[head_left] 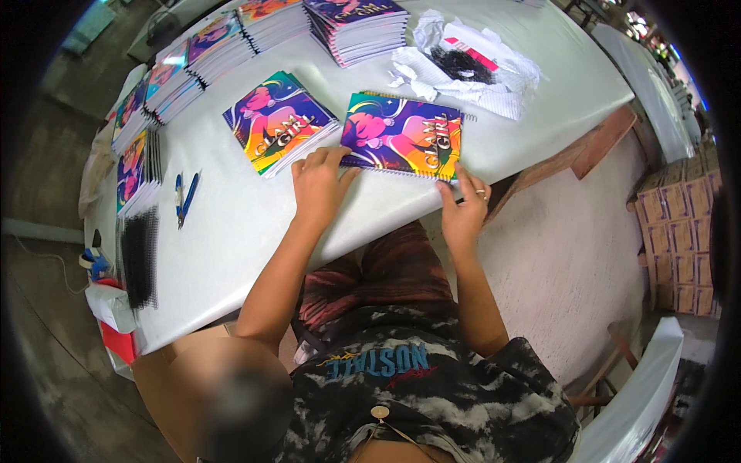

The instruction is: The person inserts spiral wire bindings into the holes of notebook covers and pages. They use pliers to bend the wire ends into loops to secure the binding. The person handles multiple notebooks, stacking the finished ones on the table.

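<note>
Left hand (318,181) and right hand (465,204) are apart from each other, one at each near corner of a notebook (401,137) with a colourful cover. The left fingers touch its left corner; whether they grip it or only rest there, I cannot tell. On the right hand, which wears a ring, thumb and fingers are closed on the right corner, at the spiral binding (401,173).

The notebook lies on the white tabletop (239,231), near the edge which is closest to the person. Just to the left of it stands a small stack of similar notebooks (282,127). Behind it, toward the right, crumpled white paper (513,86) is spread open, and a tangled dark bundle (461,65) lies on it. More stacks of notebooks (216,38) make a row along the far left side. Blue-handled pliers (185,199) lie well apart from the hands, and near them is a bunch of black coils (140,258). To the right, beyond the tabletop, brown boxes (679,231) are piled.
</note>
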Demonstrator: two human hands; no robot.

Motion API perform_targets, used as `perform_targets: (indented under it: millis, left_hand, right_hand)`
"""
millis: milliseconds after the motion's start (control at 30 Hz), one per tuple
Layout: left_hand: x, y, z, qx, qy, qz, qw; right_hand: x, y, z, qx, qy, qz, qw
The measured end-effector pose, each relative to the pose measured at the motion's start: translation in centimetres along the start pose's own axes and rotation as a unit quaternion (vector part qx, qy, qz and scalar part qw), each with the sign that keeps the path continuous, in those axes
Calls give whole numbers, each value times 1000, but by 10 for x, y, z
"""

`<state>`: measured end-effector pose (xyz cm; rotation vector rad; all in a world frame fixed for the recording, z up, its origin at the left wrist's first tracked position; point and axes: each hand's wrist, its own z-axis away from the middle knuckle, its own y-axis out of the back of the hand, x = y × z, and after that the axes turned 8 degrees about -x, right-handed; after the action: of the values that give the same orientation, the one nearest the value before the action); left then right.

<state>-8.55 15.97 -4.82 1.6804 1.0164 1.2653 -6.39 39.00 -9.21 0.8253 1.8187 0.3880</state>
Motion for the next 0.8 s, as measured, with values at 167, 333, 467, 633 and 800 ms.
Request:
perform_targets:
  millis: [167, 333, 467, 633, 800]
  left_hand:
    - [-23, 34, -7, 183, 5, -161, 970]
    - [-68, 47, 49, 67, 21, -206, 976]
    - [-6, 84, 125, -73, -56, -225, 970]
    - [0, 145, 151, 90, 31, -58, 994]
    - [-81, 110, 149, 109, 124, 280, 946]
  right_hand:
    - [-10, 14, -7, 38, 26, 45, 998]
    - [-45, 10, 10, -50, 83, -95, 991]
    - [-130, 6, 32, -261, 277, 52, 923]
    - [-154, -9, 28, -386, 269, -30, 882]
    - [-122, -37, 5, -350, 1, -576, 738]
